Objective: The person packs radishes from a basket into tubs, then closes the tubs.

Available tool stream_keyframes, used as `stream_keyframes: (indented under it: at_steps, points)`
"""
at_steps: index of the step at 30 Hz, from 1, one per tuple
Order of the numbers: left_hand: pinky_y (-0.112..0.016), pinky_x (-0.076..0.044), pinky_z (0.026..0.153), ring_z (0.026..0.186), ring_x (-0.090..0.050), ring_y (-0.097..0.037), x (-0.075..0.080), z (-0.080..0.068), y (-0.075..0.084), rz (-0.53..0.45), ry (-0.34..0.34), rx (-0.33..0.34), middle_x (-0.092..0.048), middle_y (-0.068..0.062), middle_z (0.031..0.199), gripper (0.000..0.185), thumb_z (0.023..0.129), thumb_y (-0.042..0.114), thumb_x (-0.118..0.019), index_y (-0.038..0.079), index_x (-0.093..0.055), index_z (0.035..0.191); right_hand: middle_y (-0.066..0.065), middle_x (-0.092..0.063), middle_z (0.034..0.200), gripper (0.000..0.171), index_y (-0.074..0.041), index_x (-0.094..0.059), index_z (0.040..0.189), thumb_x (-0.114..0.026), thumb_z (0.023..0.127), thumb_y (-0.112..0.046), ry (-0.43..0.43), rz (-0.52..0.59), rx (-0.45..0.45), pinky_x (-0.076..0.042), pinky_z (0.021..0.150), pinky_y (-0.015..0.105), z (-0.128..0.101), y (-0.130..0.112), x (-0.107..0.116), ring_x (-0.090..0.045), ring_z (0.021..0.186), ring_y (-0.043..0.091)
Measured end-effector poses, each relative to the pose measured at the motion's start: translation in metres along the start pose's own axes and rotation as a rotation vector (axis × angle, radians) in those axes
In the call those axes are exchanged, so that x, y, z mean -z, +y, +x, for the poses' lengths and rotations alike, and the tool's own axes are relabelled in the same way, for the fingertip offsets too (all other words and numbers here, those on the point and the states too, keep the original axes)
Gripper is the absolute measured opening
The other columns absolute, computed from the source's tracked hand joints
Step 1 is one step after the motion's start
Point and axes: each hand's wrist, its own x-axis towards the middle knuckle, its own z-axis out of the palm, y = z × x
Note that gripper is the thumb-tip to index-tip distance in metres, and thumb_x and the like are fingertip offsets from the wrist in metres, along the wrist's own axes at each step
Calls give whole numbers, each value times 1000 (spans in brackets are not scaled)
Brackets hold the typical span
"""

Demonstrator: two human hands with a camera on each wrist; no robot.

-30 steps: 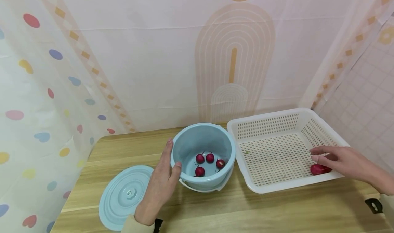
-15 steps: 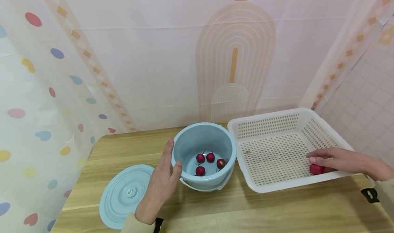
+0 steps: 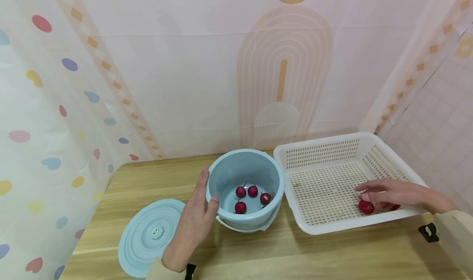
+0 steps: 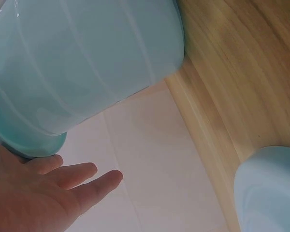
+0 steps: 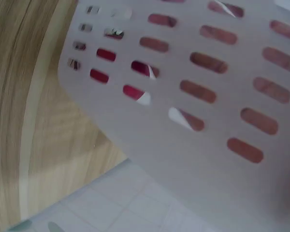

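A light blue bucket [image 3: 245,222] stands mid-table with several radishes [image 3: 240,207] on its bottom. My left hand [image 3: 192,222] rests along the bucket's left side, thumb at the rim and fingers straight; the left wrist view shows those fingers [image 4: 72,179] extended by the rim. Inside the white slotted basket [image 3: 325,228], my right hand [image 3: 395,193] holds a radish [image 3: 366,207] low over the floor, near the front wall. More red shows beneath the palm, mostly covered. Through the basket's slots in the right wrist view, red skin and fingers appear, the rest hidden by the wall.
The bucket's round blue lid [image 3: 148,239] lies on the wooden table [image 3: 277,255] to the left, beside the left forearm. The bucket's handle [image 3: 240,230] hangs down at its front. The basket stands close to the bucket's right side. A patterned curtain [image 3: 192,87] hangs behind.
My right hand has moved left inside the basket, and the radish at its fingertips has shifted left with it. The left hand stays at the bucket.
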Motion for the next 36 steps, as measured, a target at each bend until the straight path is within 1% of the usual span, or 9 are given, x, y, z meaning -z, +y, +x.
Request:
stream_keyframes:
  at_steps: [3,5,10,15,17,20,25,30,36]
  points:
    - [-59,-36,115,151,-34,-35,0,0,0,-4,2,-2,-24,-11,170,69,108,32,-48,6,-21,165,20,-69,117,52,15,-46,144,-55,104,-17,-7,-31,11,-56,69,28,1,3,-1,-70,83,14]
    - [-59,-37,115,151,-34,-35,0,-1,0,-6,2,-1,-24,-11,170,69,107,31,-49,7,-21,165,23,-66,126,52,13,-50,142,-60,102,-18,-2,-86,18,-55,74,26,1,6,-2,-68,89,9]
    - [-59,-37,114,151,-34,-35,-1,-2,0,-3,0,4,-25,-12,170,69,107,32,-49,8,-21,166,20,-67,127,51,6,-59,138,-69,96,-20,20,-234,61,-51,84,25,2,12,-2,-58,108,-1]
    - [-58,-36,115,151,-34,-35,0,-1,0,-4,2,-6,-25,-12,170,69,108,34,-48,6,-21,165,15,-68,127,46,1,-64,134,-72,94,-19,34,-310,104,-50,90,26,3,17,-1,-54,117,-2]
    - [-58,-37,114,150,-35,-35,0,-1,0,-3,2,-5,-25,-12,170,69,108,34,-48,6,-22,165,15,-68,128,43,-2,-66,132,-73,93,-18,37,-319,97,-50,90,26,4,17,-3,-54,117,-2]
    - [-59,-37,114,150,-35,-35,0,-2,0,0,-6,4,-24,-11,170,69,107,34,-48,7,-21,165,16,-67,127,38,-4,-69,129,-72,92,-14,29,-280,87,-49,88,25,7,17,-5,-53,112,-1]
    - [-58,-35,115,151,-33,-34,1,-2,-1,0,-7,9,-24,-11,170,69,107,32,-49,6,-21,165,12,-68,119,30,-2,-71,121,-71,91,-5,8,-228,123,-48,80,23,12,18,-4,-56,100,4]
    - [-58,-34,117,152,-31,-33,0,0,2,-17,2,3,-25,-12,170,69,107,27,-51,5,-21,165,6,-71,113,28,-3,-72,119,-75,91,-8,60,-304,146,-49,78,23,12,15,1,-60,95,11]
    - [-57,-33,118,153,-30,-32,0,-1,2,-7,5,1,-25,-13,170,69,108,30,-49,5,-20,165,1,-70,112,28,-5,-70,121,-74,94,-12,143,-302,132,-47,74,22,10,11,-3,-55,93,1]
